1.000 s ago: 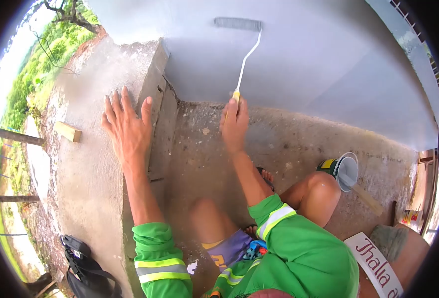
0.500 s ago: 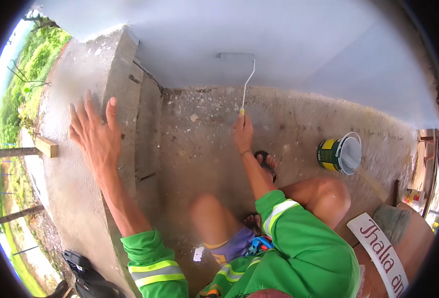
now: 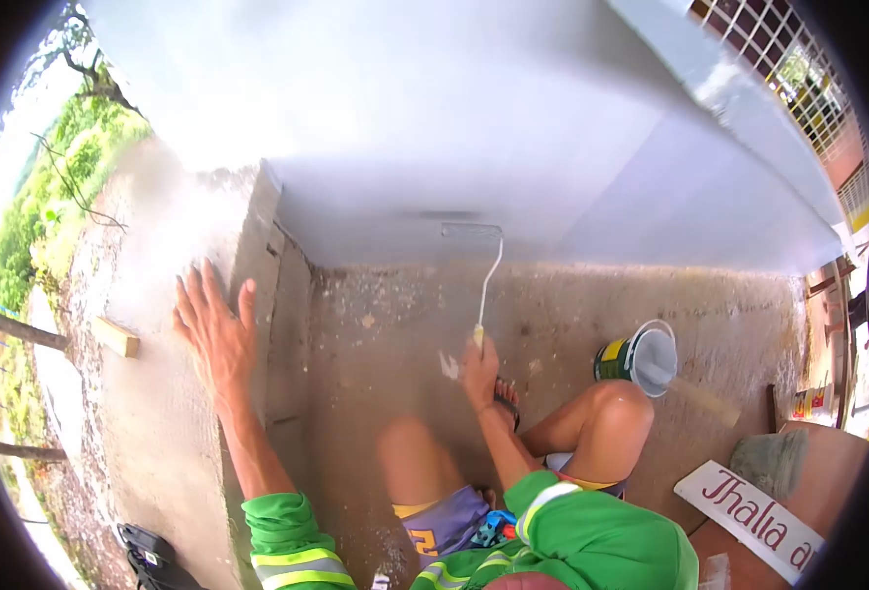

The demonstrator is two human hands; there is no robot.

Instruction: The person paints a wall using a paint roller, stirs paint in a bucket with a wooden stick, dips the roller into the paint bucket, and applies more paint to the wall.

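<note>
Far left: greenery (image 3: 36, 231), then a pole (image 3: 16, 323) sticking in from the edge. Wood block (image 3: 115, 336) sits on the outer side of the ledge (image 3: 154, 423). Black bag (image 3: 154, 556) low on the left, cut off by the frame. Left hand (image 3: 220, 339) is palm down over the ledge, fingers spread, grip released, nothing held; full palm contact can't be confirmed. Its green sleeve (image 3: 287, 536) has reflective bands.

Centre: left knee (image 3: 410, 442) bent, blurred, above the bare floor (image 3: 356, 383). Roller (image 3: 471, 232) is up at the low part of the pale wall (image 3: 375, 128), just above the floor line, its head lying roughly level. Darker streak (image 3: 451, 213) right above the head; paint or shadow, can't tell. White rod bends down from the head's right end to the yellow handle. Right hand (image 3: 476, 374) has its grip clenched around that handle, well below the head. Sandalled foot (image 3: 505, 398) just beside the hand.

Right: right knee (image 3: 623, 398) bent, bucket (image 3: 611, 361) tilted in view behind it, wooden handle (image 3: 705, 401) poking out rightward. Grille (image 3: 749, 29) at upper right. White sign (image 3: 749, 519) with red lettering at lower right, grey-green cloth (image 3: 769, 460) near it.
</note>
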